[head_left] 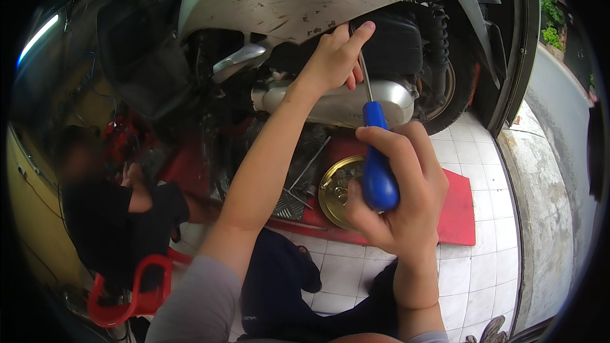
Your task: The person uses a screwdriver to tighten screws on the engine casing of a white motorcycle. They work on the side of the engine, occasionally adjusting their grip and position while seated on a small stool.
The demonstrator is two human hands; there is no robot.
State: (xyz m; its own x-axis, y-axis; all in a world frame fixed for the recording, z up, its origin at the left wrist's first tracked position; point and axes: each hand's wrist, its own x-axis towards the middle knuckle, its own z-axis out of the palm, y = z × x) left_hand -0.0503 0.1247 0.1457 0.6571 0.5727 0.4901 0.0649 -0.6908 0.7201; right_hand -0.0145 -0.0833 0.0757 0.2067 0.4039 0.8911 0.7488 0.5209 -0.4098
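R hand (410, 181) wrapped round blue handle of screwdriver (381, 181) — shaft runs up past L hand (333, 57), far end nr lower edge of silver panel (318, 0) on scooter (394, 41). L fingers curled, thumb out beside shaft — can't tell if pinching anything. Gold tray (325, 198) w/ metal bits (341, 194) nr red platform's (456, 216) near edge, L of its R corner. 1 other person (101, 222) sits far L.
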